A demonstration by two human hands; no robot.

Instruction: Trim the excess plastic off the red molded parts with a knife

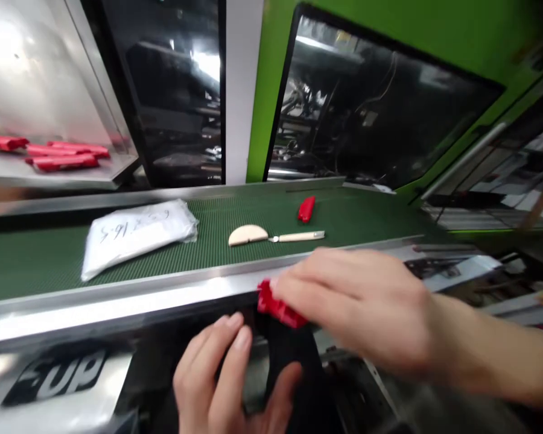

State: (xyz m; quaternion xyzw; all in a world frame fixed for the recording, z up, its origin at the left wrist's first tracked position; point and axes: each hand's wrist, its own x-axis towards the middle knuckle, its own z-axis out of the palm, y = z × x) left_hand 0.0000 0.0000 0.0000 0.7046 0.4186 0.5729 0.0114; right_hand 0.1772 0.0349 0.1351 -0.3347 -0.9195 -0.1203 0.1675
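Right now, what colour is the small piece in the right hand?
Red, seen in the head view, held in the right hand.

Bag (138, 236) is lying left on belt (36, 259); disc (247, 235) and knife (298, 237) are lying right of it, clip (306, 208) behind them.

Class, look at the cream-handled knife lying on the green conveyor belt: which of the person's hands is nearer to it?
Right. The right hand is just below the knife, at the belt's near rail, holding a red part. The left hand sits lower, farther from it.
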